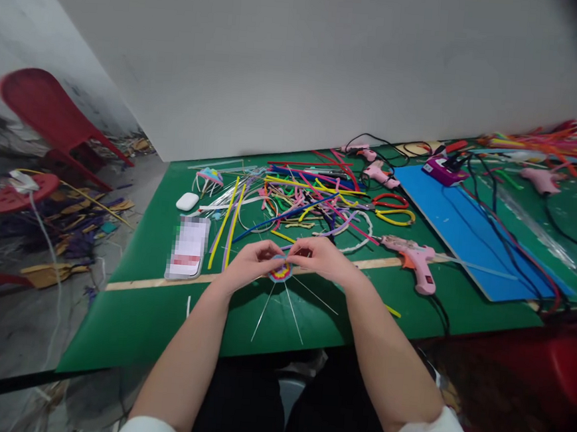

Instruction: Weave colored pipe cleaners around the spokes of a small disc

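Both hands meet over a small round woven piece (280,271) with rings of yellow, pink and blue and thin wire spokes (286,302) sticking out of it. My left hand (253,261) pinches its left edge. My right hand (318,257) is closed at its upper right edge, fingertips close to the left ones. The fingers hide the upper part of the piece. Just beyond the hands lies a tangle of coloured pipe cleaners (314,198). A pink glue gun (415,258) rests to the right of my right hand.
On the green table (125,323) are a phone (189,248), a white earbud case (187,201), a domed woven piece (210,177), scissors (393,209) and more glue guns (379,174). A blue board (477,231) with cables and a purple power strip (445,168) is at right. A white panel (305,64) stands behind.
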The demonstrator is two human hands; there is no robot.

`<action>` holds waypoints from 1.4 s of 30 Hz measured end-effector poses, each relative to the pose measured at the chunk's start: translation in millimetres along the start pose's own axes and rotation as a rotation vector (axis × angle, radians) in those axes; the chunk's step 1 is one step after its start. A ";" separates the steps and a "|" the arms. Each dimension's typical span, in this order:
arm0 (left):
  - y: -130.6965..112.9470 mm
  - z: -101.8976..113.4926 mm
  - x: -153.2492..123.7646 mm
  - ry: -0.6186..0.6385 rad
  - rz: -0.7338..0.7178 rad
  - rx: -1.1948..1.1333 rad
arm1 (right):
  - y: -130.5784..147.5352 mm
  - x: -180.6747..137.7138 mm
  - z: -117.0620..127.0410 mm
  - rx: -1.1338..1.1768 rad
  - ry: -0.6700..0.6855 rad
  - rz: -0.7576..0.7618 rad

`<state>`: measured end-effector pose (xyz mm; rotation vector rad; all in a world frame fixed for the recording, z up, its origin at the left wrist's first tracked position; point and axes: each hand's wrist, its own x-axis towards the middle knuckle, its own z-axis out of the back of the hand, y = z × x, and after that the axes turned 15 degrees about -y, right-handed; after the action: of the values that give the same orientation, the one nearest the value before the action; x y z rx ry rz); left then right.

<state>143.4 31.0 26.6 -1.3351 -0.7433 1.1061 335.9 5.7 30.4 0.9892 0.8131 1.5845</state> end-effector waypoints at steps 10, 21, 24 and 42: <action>3.9 -3.1 2.0 -0.126 -0.068 0.031 | 0.8 0.7 2.6 -0.036 -0.019 0.033; 7.8 -1.1 3.5 -0.101 -0.049 0.070 | 2.3 -1.9 10.2 0.194 0.148 -0.294; 8.4 0.0 4.9 -0.105 -0.061 0.088 | 3.7 -2.2 12.8 0.186 0.151 -0.338; 5.4 -5.0 0.3 -0.042 -0.094 0.166 | 29.0 -17.9 55.2 -0.191 0.128 -0.193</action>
<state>147.0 28.9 20.6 -1.1291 -0.7211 1.0993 375.8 -17.2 76.3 0.6580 0.8031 1.5370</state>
